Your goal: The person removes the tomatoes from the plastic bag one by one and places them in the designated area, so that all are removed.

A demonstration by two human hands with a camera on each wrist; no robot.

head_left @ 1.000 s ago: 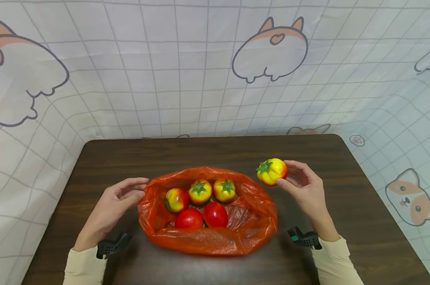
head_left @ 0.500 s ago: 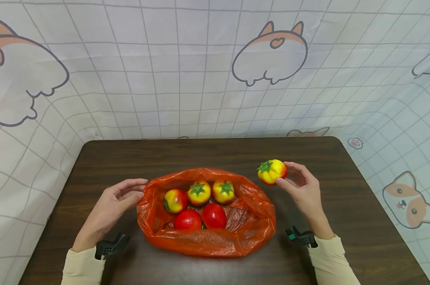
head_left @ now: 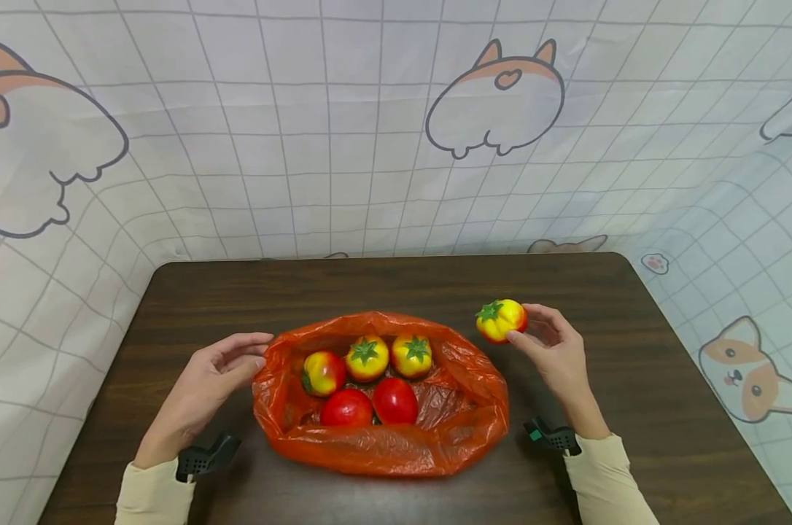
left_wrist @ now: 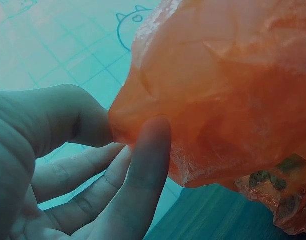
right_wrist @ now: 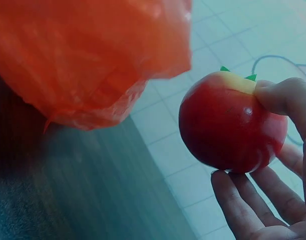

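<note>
An orange-red plastic bag (head_left: 396, 445) stands with its mouth spread wide in the middle of the head view. Inside lie two red tomatoes (head_left: 396, 400) and three yellow-and-red ones, the middle tomato (head_left: 367, 358) showing a green leafy top. At the bag's left rim, my left hand (head_left: 202, 390) pinches the plastic between thumb and finger, plain in the left wrist view. Beyond the right rim, my right hand (head_left: 556, 357) holds another yellow-and-red tomato (right_wrist: 233, 120) between thumb and fingertips. That tomato is apart from the bag and looks raised above the table.
The dark wood-grain table (head_left: 658, 430) stretches under both arms. White gridded cloth (head_left: 383, 146) with cartoon dogs rises behind the table and along both sides. A black wrist device (head_left: 208, 456) sits on each forearm.
The hands, bag and tomatoes keep nearly the same places. The right hand and its tomato have shifted very slightly down in the head view, along with the whole scene.
</note>
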